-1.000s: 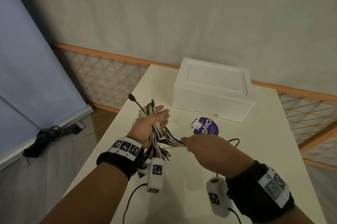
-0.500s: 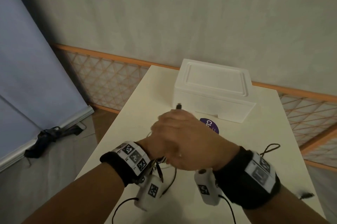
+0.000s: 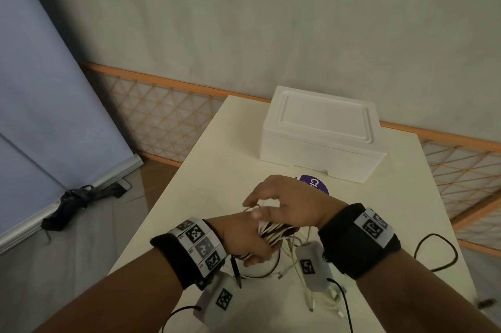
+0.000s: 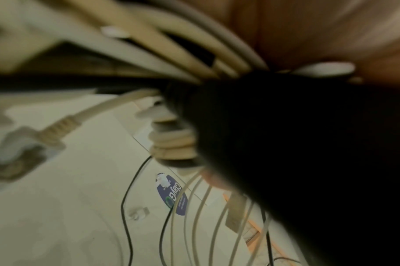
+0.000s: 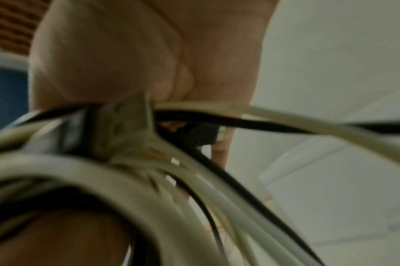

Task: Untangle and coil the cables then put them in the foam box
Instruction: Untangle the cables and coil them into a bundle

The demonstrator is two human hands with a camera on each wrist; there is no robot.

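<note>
Since half a second ago the right hand (image 3: 287,205) has lifted off the left hand (image 3: 244,235) and slid toward the right, uncovering the bundle of white and black cables (image 3: 273,232) between them. The left grip is closed round that bundle, fingers curled under it. The right grip arches just above the coils, fingers bent, fingertips (image 3: 248,201) touching a thin white strand; whether it pinches the strand cannot be told. Loose white ends (image 3: 309,303) and a black lead (image 3: 444,251) trail below and to the right of the grips onto the cream desk (image 3: 195,189). The white rectangular foam box (image 3: 322,137), lid on, stands beyond the hands, a round purple sticker (image 3: 315,183) between.
</note>
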